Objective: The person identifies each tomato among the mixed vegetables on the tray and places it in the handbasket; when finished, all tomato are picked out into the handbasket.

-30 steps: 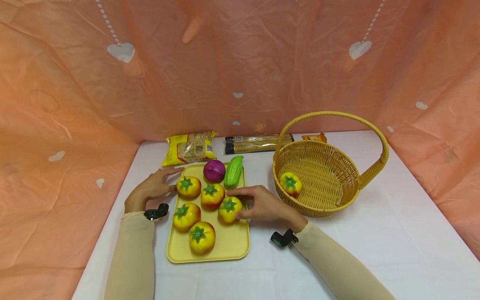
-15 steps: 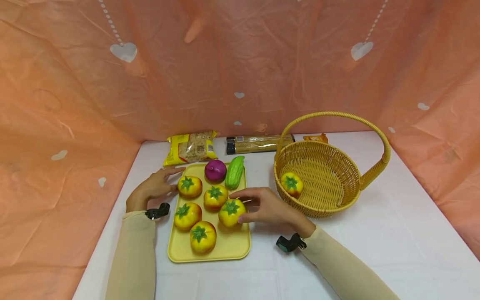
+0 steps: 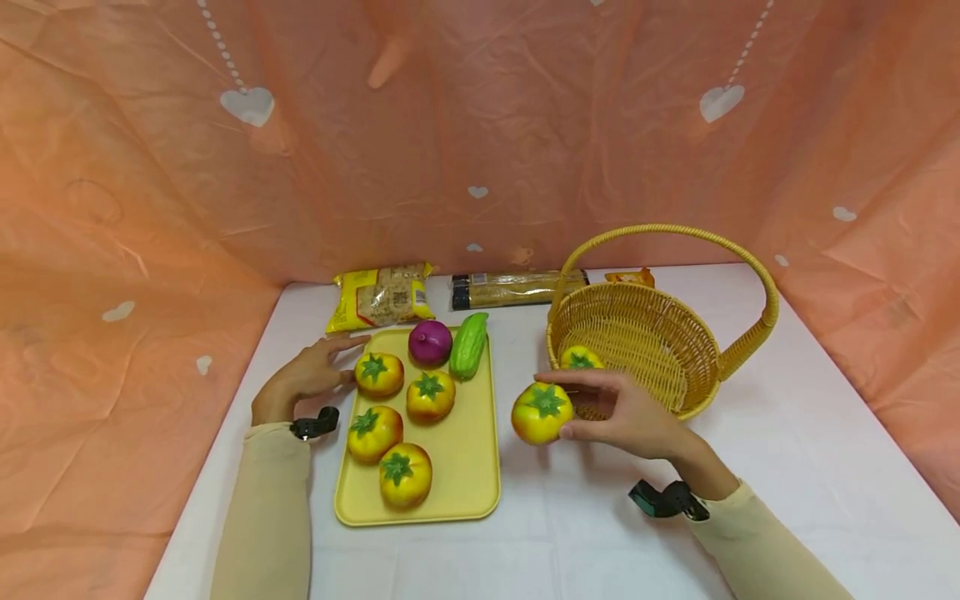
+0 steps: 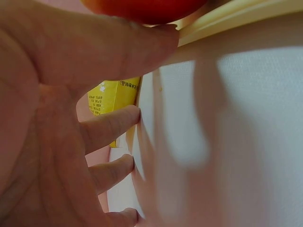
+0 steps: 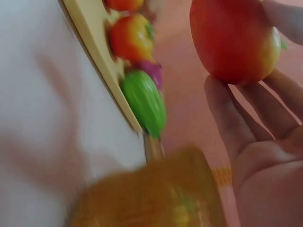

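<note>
Held tomato (image 3: 536, 419) was shifted right since the half-second-old frame, off the tray (image 3: 465, 492) and up to the basket (image 3: 637, 350); left hand (image 3: 303, 375) was kept in place.

Right hand (image 3: 637, 417): held tomato was pinched between thumb and fingertips, green leaves up in head view. In right wrist view, thumb was seen at upper right, fingertips under the fruit. Left hand: fingers were spread, index set by the tray's upper left corner, thumb close to the upper left tomato (image 3: 378, 374); contact there can't be told.

Held tomato was carried just right of frame center, between tray and basket, basket's lower left rim partly covered by it. Basket tomato (image 3: 581, 358) was nested inside at the left wall. Three other tomatoes (image 3: 405, 477) were left on the tray, purple onion (image 3: 430, 343) and green gourd (image 3: 468, 346) placed at its top end.

Yellow bag (image 3: 382, 297), long dark-ended pack (image 3: 517, 290) and orange packet (image 3: 630, 277) were lined up behind. White cloth (image 3: 570, 550) was spread underneath; peach curtain (image 3: 480, 125) was hung across the upper frame.
</note>
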Motion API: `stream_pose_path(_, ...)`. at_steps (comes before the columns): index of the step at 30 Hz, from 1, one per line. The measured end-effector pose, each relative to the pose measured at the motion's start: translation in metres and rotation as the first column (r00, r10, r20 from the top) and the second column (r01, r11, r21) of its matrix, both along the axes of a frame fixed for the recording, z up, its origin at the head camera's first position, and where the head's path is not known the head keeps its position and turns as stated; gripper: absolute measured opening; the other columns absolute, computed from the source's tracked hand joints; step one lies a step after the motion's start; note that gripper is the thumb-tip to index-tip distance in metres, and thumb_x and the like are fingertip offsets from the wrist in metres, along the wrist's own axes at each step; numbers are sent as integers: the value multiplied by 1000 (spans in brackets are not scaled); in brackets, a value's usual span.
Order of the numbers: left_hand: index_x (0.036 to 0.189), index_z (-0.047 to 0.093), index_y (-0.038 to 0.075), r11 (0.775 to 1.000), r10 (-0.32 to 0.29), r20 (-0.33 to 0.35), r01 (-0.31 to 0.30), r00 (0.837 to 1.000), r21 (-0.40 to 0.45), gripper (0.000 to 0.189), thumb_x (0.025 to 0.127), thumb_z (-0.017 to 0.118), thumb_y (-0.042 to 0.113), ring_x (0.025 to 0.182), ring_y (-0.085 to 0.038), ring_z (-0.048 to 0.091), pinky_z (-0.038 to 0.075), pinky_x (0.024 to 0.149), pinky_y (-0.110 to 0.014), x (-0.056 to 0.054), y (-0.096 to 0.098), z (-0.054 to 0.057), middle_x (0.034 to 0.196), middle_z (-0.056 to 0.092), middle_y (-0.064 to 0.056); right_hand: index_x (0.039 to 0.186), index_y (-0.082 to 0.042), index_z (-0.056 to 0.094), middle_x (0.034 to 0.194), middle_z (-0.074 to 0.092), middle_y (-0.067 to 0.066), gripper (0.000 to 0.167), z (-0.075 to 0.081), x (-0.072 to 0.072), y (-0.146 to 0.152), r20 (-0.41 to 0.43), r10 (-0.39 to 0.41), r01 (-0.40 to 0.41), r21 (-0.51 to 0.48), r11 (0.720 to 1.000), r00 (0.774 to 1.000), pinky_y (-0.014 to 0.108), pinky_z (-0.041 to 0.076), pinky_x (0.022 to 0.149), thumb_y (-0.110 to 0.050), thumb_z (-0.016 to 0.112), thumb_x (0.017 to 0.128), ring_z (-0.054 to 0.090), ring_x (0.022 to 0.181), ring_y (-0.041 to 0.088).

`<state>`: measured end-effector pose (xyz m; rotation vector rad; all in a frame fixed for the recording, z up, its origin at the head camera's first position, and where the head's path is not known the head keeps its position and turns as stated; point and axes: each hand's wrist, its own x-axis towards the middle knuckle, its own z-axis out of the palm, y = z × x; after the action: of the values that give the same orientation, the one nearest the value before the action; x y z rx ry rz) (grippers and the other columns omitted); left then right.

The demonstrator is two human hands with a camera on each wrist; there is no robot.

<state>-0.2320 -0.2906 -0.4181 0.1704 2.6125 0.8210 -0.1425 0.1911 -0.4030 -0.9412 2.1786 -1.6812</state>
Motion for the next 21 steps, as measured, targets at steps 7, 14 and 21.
stream_pose_path(7, 169, 44, 18, 1000, 3, -1, -3, 1000, -5, 76, 97, 70, 15, 163, -59, 20, 16, 128, -81, 0, 0, -1, 176, 29, -30, 150, 7, 61, 151, 69, 4, 61, 7, 3, 52, 5, -112, 112, -118, 987, 994, 28, 62, 104, 17, 74, 92, 71, 131, 14)
stream_pose_path(14, 170, 43, 18, 999, -4, -6, 4, 1000, -33, 76, 99, 69, 18, 163, -59, 19, 17, 128, -80, 0, 0, -2, 177, 29, -29, 150, 12, 58, 146, 72, -4, 57, 7, 6, 86, -30, -216, 213, -92, 973, 976, 22, 62, 100, 19, 70, 94, 74, 126, 10)
stream_pose_path(21, 170, 42, 18, 1000, -4, -2, 4, 1000, -31, 76, 99, 69, 18, 162, -60, 19, 17, 128, -80, -1, 0, -2, 176, 30, -30, 149, 11, 59, 143, 73, -8, 56, 5, 4, 94, -38, -267, 265, -49, 963, 963, 21, 62, 98, 16, 72, 96, 75, 123, 8)
